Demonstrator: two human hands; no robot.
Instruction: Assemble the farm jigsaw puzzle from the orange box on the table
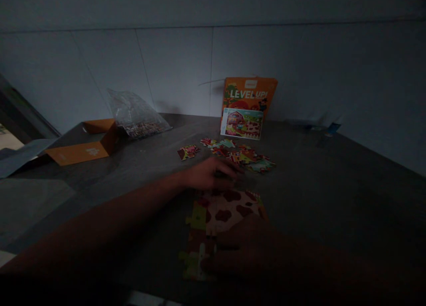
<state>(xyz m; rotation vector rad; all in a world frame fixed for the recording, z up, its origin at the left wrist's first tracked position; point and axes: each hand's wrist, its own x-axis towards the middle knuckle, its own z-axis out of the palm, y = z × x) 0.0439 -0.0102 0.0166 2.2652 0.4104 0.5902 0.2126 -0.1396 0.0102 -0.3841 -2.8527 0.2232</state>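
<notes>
A partly assembled jigsaw puzzle (229, 206) with brown-spotted cow artwork and green edge pieces lies on the dark table in front of me. My right hand (248, 244) rests over its lower right part, fingers reaching across the pieces; deep shadow blurs its outline. Just beyond the puzzle, my left hand (209, 173) hovers low with fingers stretched to the right, thumb apart, and nothing visible between them. Close past its fingertips is a pile of loose puzzle pieces (248, 156). Another piece group (188, 152) lies separately on the left.
An orange "LEVEL UP!" box (248, 93) stands against the wall, a farm picture card (242, 124) leaning on it. An open orange box (83, 148) and a clear plastic bag (136, 115) with contents are at left. A small blue item (334, 127) lies far right.
</notes>
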